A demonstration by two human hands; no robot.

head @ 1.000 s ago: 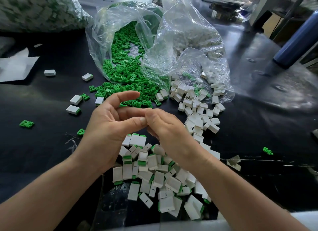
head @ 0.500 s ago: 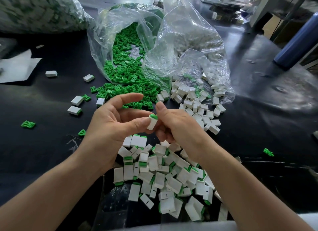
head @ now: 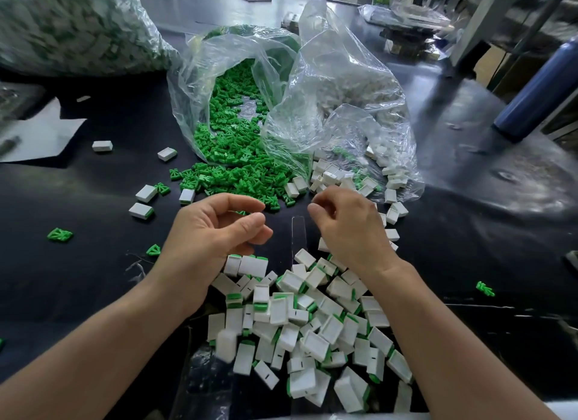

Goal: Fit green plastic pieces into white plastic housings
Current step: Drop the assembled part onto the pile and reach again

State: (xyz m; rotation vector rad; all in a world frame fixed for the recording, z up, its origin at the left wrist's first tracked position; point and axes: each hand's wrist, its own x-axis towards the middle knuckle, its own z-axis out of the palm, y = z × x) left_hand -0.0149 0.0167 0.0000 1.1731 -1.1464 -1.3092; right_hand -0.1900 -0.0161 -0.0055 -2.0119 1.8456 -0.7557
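We see the left hand (head: 215,231) and the right hand (head: 347,228) hovering apart over the black table (head: 93,288), both with fingers loosely curled and nothing visibly held, though we cannot tell what the right palm may hide. Near us, below the hands, lies a heap of white housings already fitted with green pieces (head: 300,325). Farther off, loose green pieces (head: 231,156) spill from a clear plastic bag (head: 194,84), with empty white housings (head: 331,175) spilling from a second clear bag (head: 344,94) to its right.
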